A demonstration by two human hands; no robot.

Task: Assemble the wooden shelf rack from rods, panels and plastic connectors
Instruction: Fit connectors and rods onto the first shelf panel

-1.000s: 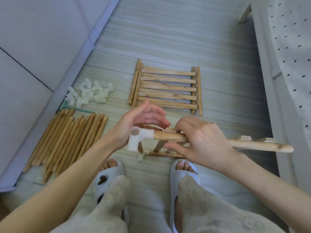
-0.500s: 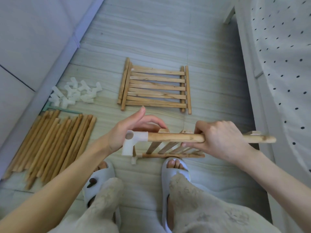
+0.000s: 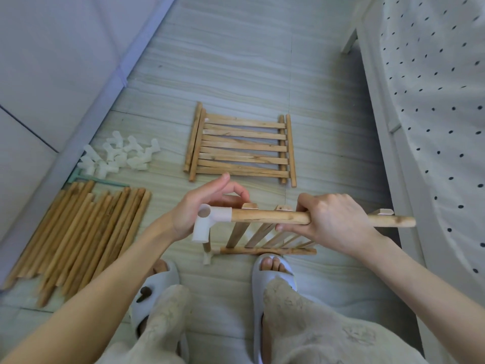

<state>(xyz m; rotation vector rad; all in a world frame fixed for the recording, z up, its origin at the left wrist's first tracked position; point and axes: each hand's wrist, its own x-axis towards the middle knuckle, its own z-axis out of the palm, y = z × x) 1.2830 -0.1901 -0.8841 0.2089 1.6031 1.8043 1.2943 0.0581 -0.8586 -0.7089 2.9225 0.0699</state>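
Between the hands: the slatted panel (image 3: 265, 233) stands on edge on the floor (image 3: 236, 61), its top rod (image 3: 270, 217) spanning from the left hand (image 3: 194, 208) to past the right hand (image 3: 330, 219).
Bed frame: beyond the right hand's outer side, the white bed frame (image 3: 380, 106) runs close; the rod's free end (image 3: 409, 222) points at it, so a push rightward would likely knock it there.
Spare panel: ahead of both hands, a second slatted panel (image 3: 240, 148) lies flat, well apart, leaving open floor to tip the work forward.
Rod bundle: outside the left forearm, loose rods (image 3: 78, 237) lie near the wall; a wide left sweep would scatter them.
Right hand: clamped around the top rod, fingers curled under it.
Left hand: fingers loosely curved behind the white corner connector (image 3: 210, 222); whether the palm is in contact, I cannot tell.
Main risk: if the right hand twists the rod, the connector could slip off, or the slats could pop out of their notches.
Lower joint: below the left hand, a smaller connector (image 3: 207, 257) rests on the floor, likely to skid.
Connector pile: far ahead of the left hand, spare connectors (image 3: 118, 156) sit within reach.
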